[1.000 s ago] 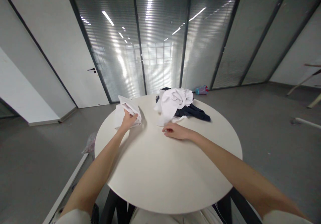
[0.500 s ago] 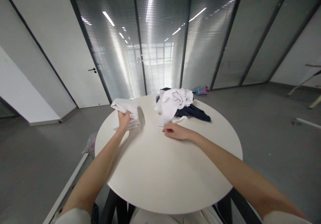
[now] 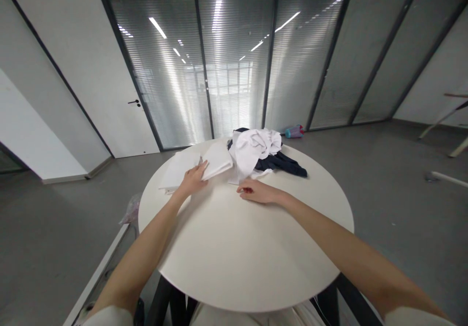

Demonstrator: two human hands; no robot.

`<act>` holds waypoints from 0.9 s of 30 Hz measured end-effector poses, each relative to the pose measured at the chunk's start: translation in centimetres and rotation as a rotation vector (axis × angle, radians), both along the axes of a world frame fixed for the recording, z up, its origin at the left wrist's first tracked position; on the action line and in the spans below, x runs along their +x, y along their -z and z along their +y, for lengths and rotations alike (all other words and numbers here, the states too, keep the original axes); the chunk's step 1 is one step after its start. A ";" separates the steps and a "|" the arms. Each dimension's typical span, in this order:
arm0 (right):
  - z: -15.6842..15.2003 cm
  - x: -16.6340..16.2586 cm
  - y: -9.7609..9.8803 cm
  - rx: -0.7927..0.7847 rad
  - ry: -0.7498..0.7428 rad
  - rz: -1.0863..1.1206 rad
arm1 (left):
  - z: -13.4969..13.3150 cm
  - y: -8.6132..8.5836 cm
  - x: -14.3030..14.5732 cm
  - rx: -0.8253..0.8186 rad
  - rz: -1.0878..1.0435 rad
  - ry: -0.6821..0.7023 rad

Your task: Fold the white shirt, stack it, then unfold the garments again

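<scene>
My left hand point(image 3: 195, 177) is closed on the left edge of a folded white garment point(image 3: 218, 159), its fingers lying over the top. Under and beside my wrist, another folded white garment point(image 3: 179, 169) lies flat at the table's left. My right hand point(image 3: 254, 190) rests on the tabletop with its fingers loosely curled, and no object shows in them. Just beyond it sits a crumpled white garment point(image 3: 256, 148), heaped over a dark navy garment point(image 3: 281, 164). The held garment's right end reaches the side of this heap.
All the clothes lie on a round white table point(image 3: 248, 258). A plastic bag point(image 3: 131, 210) is on the floor to the left, beside a pale bar. Behind the table, a blue and red container point(image 3: 294, 131) lies near the glass partition. Table or chair legs point(image 3: 438, 121) show at right.
My left hand has shifted right and lowered. The folded white garment it held above the left stack now lies to the right, between stack and heap. My right hand has stayed still.
</scene>
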State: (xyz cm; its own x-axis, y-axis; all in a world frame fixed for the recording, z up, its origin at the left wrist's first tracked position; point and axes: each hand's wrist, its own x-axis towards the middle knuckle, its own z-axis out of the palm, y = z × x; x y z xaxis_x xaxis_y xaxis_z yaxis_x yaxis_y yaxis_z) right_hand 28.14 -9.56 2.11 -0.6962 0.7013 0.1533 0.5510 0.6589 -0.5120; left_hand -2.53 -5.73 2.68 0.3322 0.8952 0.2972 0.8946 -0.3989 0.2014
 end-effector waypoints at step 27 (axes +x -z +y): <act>1.2 1.8 -1.7 0.268 0.505 0.399 | -5.4 -2.4 4.5 -0.229 -0.141 0.653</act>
State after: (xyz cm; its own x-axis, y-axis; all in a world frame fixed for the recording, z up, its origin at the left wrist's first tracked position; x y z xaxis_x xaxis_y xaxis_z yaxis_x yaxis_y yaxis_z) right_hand 29.89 -8.33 3.80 -0.1494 0.8269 0.5422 0.6270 0.5032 -0.5947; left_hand 1.94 -11.09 5.13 0.7947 0.5714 0.2046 0.4463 -0.7786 0.4411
